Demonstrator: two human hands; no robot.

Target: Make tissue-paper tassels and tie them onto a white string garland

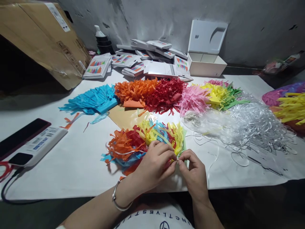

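1. So, head view (the only one here): the left hand (154, 163) and right hand (194, 175) meet fingertip to fingertip at the near edge of the worktop (78, 175). Both look pinched on a thin white string (177, 160), though it's tiny, so don't quote me on the exact grip.
2. The mixed paper fringe bundle (137, 138) lies just beyond the hands, left of centre, partly hidden by the left one.
3. For neat fingerwork, I'd pinch close to the join, pull gently and evenly, and ease paper strips out of the way first; they'd snag or tear easily.
4. To the right, a loose cord (218, 148) curls towards the silver tinsel (257, 121) and a clear plastic bag (214, 125). Tangle risk, I reckon.
5. Behind: a row of coloured fringe (135, 90), flat printed boxes (96, 67) and an open white box (205, 66). The phone (26, 135) sits far left, well out of the way.
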